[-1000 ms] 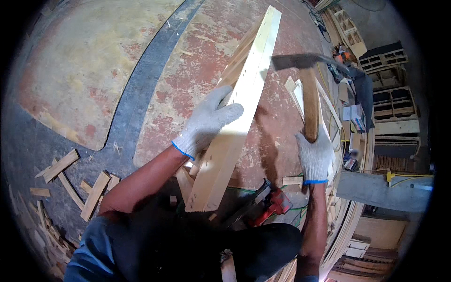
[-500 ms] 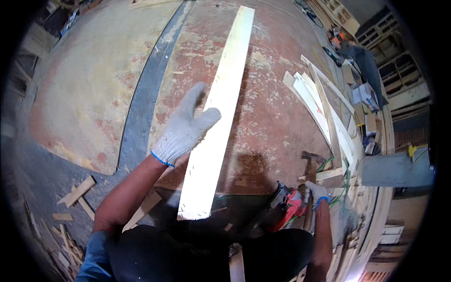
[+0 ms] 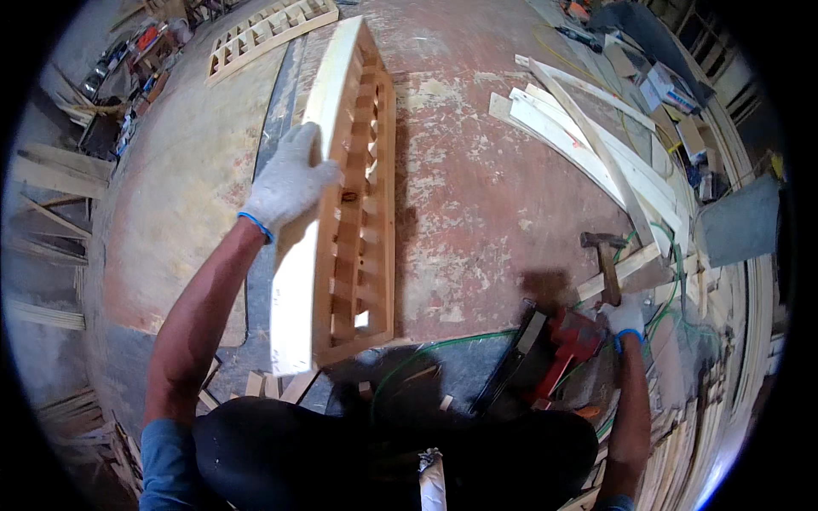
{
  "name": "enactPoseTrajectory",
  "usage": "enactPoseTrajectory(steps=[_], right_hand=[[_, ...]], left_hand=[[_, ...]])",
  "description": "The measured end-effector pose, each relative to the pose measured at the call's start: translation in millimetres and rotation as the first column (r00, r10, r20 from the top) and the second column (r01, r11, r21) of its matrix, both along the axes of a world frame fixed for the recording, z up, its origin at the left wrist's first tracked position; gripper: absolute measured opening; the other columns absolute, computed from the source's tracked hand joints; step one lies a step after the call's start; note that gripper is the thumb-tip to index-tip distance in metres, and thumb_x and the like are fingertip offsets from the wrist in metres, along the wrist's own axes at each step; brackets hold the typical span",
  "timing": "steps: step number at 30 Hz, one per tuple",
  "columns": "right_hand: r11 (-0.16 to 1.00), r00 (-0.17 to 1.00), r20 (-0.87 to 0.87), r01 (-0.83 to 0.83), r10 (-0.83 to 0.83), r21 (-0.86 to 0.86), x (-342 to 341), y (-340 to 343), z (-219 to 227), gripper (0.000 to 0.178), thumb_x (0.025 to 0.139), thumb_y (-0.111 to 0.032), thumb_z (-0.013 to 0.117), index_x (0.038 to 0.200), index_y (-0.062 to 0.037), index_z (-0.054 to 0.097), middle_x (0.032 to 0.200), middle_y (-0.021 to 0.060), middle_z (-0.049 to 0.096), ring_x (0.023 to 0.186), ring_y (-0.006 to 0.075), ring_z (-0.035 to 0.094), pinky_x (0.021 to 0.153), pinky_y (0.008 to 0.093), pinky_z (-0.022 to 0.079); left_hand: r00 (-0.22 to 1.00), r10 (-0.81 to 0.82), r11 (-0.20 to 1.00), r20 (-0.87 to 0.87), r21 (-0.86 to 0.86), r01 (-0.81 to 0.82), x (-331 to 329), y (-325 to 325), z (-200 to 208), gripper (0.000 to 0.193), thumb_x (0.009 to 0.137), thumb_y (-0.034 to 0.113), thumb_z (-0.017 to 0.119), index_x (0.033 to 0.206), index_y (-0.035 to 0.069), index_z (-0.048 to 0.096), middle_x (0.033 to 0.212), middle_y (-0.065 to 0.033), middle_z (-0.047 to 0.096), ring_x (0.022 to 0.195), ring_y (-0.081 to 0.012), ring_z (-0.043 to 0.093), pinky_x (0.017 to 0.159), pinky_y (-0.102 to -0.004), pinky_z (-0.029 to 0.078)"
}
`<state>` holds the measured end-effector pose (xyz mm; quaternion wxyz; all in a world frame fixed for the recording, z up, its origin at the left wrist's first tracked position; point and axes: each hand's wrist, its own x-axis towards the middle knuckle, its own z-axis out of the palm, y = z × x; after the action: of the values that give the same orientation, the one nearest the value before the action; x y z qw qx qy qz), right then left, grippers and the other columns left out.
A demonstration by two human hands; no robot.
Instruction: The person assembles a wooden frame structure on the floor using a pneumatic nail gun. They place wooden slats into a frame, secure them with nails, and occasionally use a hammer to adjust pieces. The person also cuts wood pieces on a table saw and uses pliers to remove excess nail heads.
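Left hand (image 3: 285, 185), white-gloved, at 10 o'clock: fingers laid on the pale long board of a slatted wooden frame (image 3: 345, 204), thumb set apart toward the slat side; can't tell if they grip or only press; frame sits just 11 o'clock of centre, long axis about 12 to 6, pale board facing up, slats facing 3 o'clock; can't tell if its lower edge bears on anything.

Right hand (image 3: 624, 317), also gloved, at 4 o'clock: fingers bunched where the end of the hammer (image 3: 607, 264) handle meets the red-and-black nail gun (image 3: 573, 341); can't tell which they hold; hammer head points to 12 from the hand, nail gun lies to its 8.

Further out: green hose (image 3: 452, 341) runs by the nail gun at 5; pale loose boards (image 3: 579, 145) piled at 2, a carton (image 3: 669, 89) beyond them; grey sheet (image 3: 740, 226) at 3; second slatted frame (image 3: 273, 36) flat at 11, well apart; wood offcuts (image 3: 274, 387) at 7; worn reddish panel (image 3: 477, 230) under the middle.
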<state>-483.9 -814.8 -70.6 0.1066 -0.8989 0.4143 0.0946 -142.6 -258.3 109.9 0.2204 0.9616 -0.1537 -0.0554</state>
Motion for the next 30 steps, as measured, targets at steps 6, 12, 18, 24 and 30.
enactPoseTrajectory(steps=[6,12,18,24,30], right_hand=[[1.000,0.991,0.136,-0.008,0.010,-0.013,-4,7,-1,0.046,0.084,-0.043,0.069,0.099,-0.0004,0.066,0.101,0.0288,0.070,0.098,0.0479,0.067,0.085,0.0542,0.051],[1.000,0.985,0.170,0.023,-0.023,0.000,-2,50,-12,0.045,0.085,-0.045,0.068,0.103,-0.0040,0.069,0.102,0.0263,0.071,0.101,0.0465,0.067,0.088,0.0541,0.052],[0.998,0.996,0.083,-0.014,0.009,0.058,6,70,3,0.046,0.087,-0.047,0.066,0.107,-0.0074,0.071,0.104,0.0247,0.072,0.102,0.0454,0.068,0.089,0.0532,0.052],[1.000,1.000,0.007,0.005,-0.006,0.023,12,70,7,0.049,0.085,-0.051,0.067,0.112,-0.0103,0.073,0.108,0.0242,0.072,0.105,0.0442,0.068,0.091,0.0515,0.053],[0.990,0.995,-0.076,-0.068,0.059,-0.125,23,75,3,0.047,0.085,-0.045,0.069,0.114,-0.0088,0.071,0.108,0.0242,0.072,0.103,0.0454,0.068,0.090,0.0542,0.052]], left_hand=[[0.994,0.106,0.975,-0.040,-0.195,-0.111,37,63,-32,0.094,0.088,0.033,0.073,0.160,-0.005,0.027,0.161,-0.0263,0.038,0.149,-0.0329,0.039,0.122,-0.0359,0.031],[0.995,0.093,0.955,-0.042,-0.277,-0.101,42,81,-36,0.090,0.085,0.025,0.076,0.159,-0.004,0.033,0.156,-0.0242,0.047,0.145,-0.0315,0.046,0.120,-0.0358,0.034],[0.995,-0.066,0.963,-0.076,-0.266,0.044,9,116,-11,0.087,0.079,0.002,0.075,0.158,0.002,0.039,0.155,-0.0170,0.050,0.140,-0.0253,0.050,0.115,-0.0362,0.041],[0.877,-0.100,0.995,-0.471,-0.030,0.097,68,139,33,0.065,0.084,-0.011,0.066,0.146,0.007,0.059,0.143,-0.0079,0.062,0.123,-0.0161,0.058,0.110,-0.0310,0.045],[0.993,-0.105,0.992,0.045,-0.067,0.108,106,140,-94,0.042,0.101,0.018,0.063,0.142,0.006,0.061,0.139,-0.0132,0.067,0.130,-0.0220,0.060,0.114,-0.0354,0.043]])
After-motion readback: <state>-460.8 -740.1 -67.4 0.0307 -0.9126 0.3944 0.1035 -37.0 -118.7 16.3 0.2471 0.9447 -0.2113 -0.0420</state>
